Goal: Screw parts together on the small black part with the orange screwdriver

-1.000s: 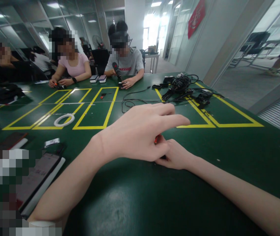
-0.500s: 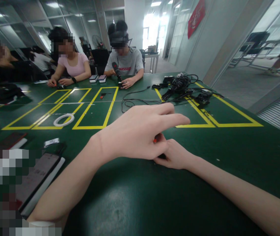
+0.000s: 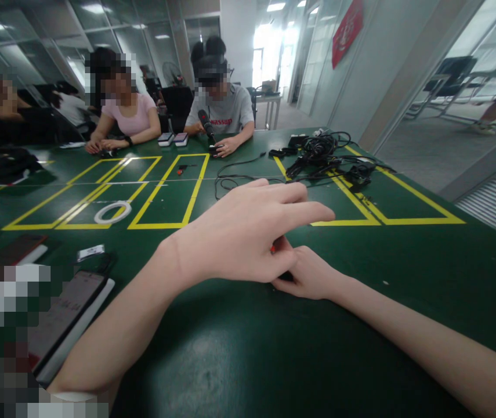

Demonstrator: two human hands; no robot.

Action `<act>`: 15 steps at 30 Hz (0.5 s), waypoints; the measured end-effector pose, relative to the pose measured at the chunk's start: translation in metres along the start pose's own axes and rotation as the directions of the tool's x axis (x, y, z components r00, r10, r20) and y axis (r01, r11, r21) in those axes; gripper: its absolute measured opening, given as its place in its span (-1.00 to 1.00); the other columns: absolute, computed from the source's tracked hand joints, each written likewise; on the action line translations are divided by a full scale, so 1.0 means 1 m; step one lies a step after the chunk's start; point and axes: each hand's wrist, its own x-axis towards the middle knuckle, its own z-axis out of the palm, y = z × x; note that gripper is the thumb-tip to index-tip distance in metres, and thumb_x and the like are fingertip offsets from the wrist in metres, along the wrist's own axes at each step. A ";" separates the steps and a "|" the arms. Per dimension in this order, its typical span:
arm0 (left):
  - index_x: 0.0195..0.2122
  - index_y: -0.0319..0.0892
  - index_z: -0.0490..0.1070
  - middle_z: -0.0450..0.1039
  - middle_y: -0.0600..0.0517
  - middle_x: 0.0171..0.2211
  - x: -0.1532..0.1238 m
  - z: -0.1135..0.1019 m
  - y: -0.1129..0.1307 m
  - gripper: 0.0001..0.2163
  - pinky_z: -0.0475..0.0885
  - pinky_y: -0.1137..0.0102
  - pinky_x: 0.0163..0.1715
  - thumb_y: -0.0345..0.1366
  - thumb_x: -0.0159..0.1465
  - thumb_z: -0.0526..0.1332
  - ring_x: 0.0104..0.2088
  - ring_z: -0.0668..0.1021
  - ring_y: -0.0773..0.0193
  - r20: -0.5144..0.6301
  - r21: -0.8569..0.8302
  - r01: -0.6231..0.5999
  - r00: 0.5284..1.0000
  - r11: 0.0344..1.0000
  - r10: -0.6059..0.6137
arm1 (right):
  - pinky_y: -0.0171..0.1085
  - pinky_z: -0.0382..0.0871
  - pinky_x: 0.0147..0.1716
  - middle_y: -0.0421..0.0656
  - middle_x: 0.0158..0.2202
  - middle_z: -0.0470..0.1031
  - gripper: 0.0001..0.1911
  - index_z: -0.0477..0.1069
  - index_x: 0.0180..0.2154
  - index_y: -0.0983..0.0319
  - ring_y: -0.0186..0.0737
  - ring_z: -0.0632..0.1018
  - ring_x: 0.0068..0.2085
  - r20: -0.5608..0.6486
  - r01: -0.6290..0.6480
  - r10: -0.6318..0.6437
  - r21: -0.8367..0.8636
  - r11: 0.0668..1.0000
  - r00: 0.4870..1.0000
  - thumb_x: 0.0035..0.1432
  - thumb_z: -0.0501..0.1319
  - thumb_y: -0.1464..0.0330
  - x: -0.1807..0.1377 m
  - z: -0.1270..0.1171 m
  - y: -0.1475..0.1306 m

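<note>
1. Small red-orange object (image 3: pixel 273 248): only a sliver of it shows, just right of the frame's centre, low over the green table (image 3: pixel 230 360). It is wedged where my two hands meet, and I cannot tell what it is.
2. Left hand (image 3: pixel 243 235): it lies over the object from the left, with two fingers stretched out flat toward the right and the others curled under. The thumb is hidden, so I cannot tell whether this hand has the object pinched.
3. Right hand (image 3: pixel 312 274): it comes in from the lower right, curled tight and tucked under the left hand, touching it. Something dark shows beneath its fingers. I cannot tell what it has hold of.
4. Phone (image 3: pixel 67 316): it lies in the lower left of the frame, with a small white tag (image 3: pixel 91 252) just above it.
5. White ring (image 3: pixel 113 212): it lies left of centre, across one of the yellow tape lines (image 3: pixel 167 225).
6. Tangle of black cables (image 3: pixel 323 154): it sits right of centre, above my hands and well apart from them.
7. Across the table at the top of the frame sit a person in a grey shirt (image 3: pixel 225 110) and a person in a pink shirt (image 3: pixel 137 119), both with their hands on the table.
</note>
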 end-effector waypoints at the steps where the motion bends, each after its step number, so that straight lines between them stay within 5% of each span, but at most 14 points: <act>1: 0.15 -0.13 0.41 0.48 -0.06 -0.08 0.000 0.000 0.000 -0.56 0.40 0.33 -0.11 -0.44 0.25 0.07 -0.15 0.53 0.21 -0.001 -0.005 0.004 1.000 1.000 -0.004 | -0.24 0.19 -0.47 -0.04 -0.42 0.60 -0.76 0.32 -0.32 0.22 0.01 0.62 -0.40 0.003 -0.003 0.003 -0.005 1.000 1.000 0.33 0.15 0.19 0.000 0.000 0.000; 15: 0.15 -0.16 0.41 0.47 -0.07 -0.07 0.000 0.000 0.000 -0.56 0.44 0.34 -0.11 -0.45 0.24 0.08 -0.10 0.53 0.17 0.003 -0.053 0.008 1.000 0.999 -0.008 | -0.24 0.19 -0.46 -0.04 -0.41 0.60 -0.76 0.34 -0.31 0.22 0.00 0.61 -0.38 0.001 -0.019 0.019 0.000 1.000 1.000 0.31 0.17 0.19 0.000 0.000 -0.001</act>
